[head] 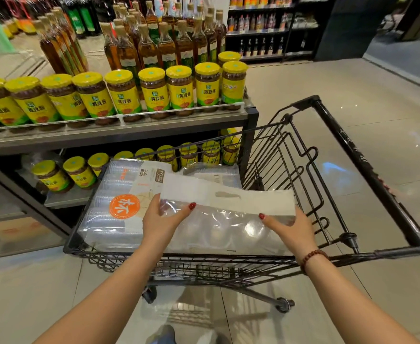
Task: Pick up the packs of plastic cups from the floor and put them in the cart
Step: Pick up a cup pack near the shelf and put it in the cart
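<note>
Beside the jar shelf (119, 135), both hands' fingers (179, 212) grip a cup pack (216, 227) over the cart (353, 155).

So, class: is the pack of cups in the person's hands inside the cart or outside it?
Inside: the pack lies within the cart walls, held by both hands.

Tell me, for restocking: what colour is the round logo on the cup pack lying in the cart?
Orange with white lettering, on the left pack; head view.

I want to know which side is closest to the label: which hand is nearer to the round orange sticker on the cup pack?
Left. The left hand rests right beside the orange sticker; the right hand grips the far end of the clear pack, across from it.
</note>
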